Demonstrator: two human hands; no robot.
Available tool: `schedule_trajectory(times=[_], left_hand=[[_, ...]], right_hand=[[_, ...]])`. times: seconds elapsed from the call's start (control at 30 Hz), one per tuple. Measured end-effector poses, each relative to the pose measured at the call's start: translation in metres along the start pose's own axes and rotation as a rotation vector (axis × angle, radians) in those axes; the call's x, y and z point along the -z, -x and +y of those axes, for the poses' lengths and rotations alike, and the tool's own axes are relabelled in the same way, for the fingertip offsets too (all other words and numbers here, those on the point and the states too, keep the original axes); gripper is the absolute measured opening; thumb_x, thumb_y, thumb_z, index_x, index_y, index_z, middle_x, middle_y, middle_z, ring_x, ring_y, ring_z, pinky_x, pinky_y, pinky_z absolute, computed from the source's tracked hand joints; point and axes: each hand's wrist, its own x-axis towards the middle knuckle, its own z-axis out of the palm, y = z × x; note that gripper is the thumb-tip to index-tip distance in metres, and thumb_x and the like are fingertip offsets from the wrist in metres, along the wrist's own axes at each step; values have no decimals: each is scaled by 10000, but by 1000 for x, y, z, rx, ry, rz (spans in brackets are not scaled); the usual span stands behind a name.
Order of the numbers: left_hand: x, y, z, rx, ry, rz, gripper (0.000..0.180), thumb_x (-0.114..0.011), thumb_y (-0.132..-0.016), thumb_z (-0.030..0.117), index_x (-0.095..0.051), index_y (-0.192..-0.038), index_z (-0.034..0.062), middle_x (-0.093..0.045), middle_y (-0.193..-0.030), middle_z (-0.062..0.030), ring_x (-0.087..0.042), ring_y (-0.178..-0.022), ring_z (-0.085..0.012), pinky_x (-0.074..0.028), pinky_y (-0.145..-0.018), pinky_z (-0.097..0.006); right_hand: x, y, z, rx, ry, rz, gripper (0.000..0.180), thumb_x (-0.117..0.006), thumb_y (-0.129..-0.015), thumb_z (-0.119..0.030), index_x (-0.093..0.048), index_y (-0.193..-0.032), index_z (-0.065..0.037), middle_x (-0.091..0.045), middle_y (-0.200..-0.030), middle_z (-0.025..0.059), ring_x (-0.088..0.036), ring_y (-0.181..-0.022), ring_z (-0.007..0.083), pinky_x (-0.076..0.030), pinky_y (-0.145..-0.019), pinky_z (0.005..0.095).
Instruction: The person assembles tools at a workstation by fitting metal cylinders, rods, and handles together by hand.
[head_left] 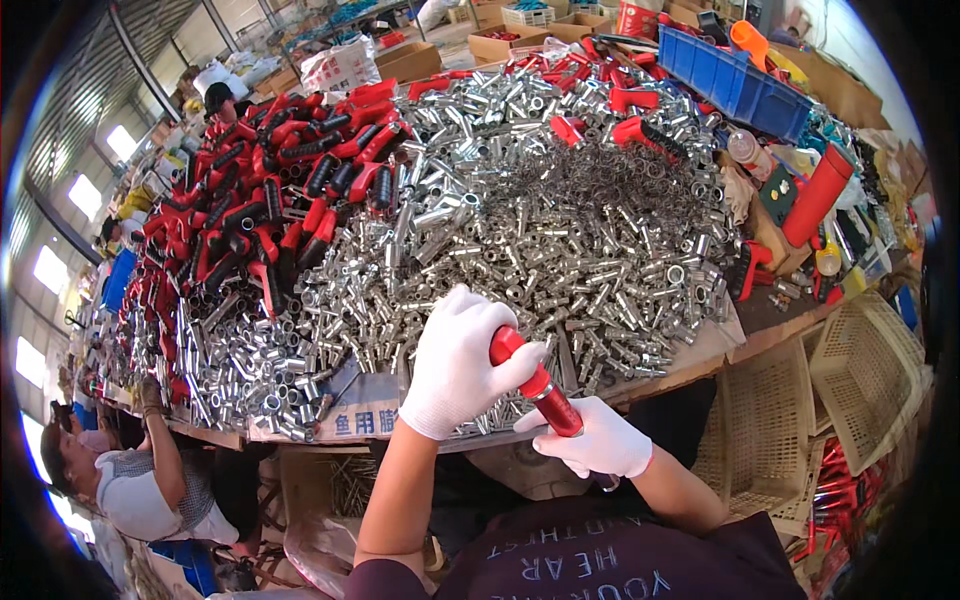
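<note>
Both my hands wear white knitted gloves. Between them, at the near edge of the heaped table, a red cylindrical tool (561,412) with a metallic band slants down to the right. My left hand (455,365) is closed around its upper end, the thumb lying along it. My right hand (605,440) grips the lower end from the right, its fingers partly hidden. Just beyond my hands spreads a big pile of small metal fittings (560,250). A heap of dark wire springs (620,180) lies on that pile.
Red and black handles (270,170) are piled at the left. A blue crate (735,85) sits at the back right, near a red cylinder (818,195). Beige plastic baskets (868,375) stand low on the right. At the left, another person (150,490) reaches toward the table.
</note>
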Motion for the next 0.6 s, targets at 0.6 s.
schedule_trajectory(times=[0.6], left_hand=[[-48,-7,34,329,1397,456,344,-667,-832,-96,-409,-725,106,-484,-1469,-246,-646,-1122,-255,-554,-885,-340]], right_hand=[[-19,-6,-3,92,23,155,237,-688,-913,-156,-669,-1133,-71,-561,-640,-22,-493,-475,35,-384,-448,236]])
